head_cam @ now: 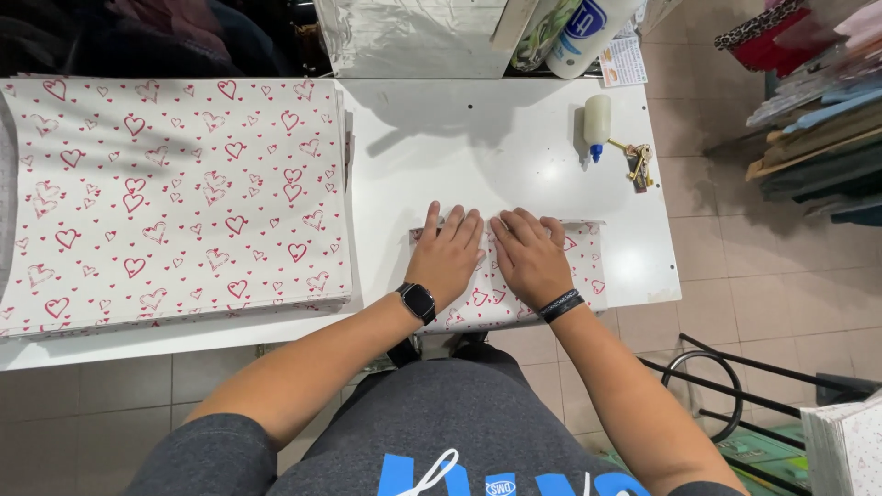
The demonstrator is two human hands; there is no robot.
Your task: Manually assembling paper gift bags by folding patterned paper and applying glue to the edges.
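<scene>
A small folded sheet of white paper with red hearts (582,260) lies at the front edge of the white table (478,156). Both my hands press flat on it, side by side. My left hand (447,253), with a black watch on the wrist, covers its left part. My right hand (530,255), with a dark wristband, covers its middle. The fingers of both hands are spread along the sheet's far folded edge. Much of the sheet is hidden under my palms.
A large stack of the same heart-printed paper (170,197) fills the table's left side. A glue bottle with a blue tip (597,124) and a bunch of keys (638,163) lie at the far right. Silver foil wrap (413,37) stands behind. Shelves of paper (813,119) are at right.
</scene>
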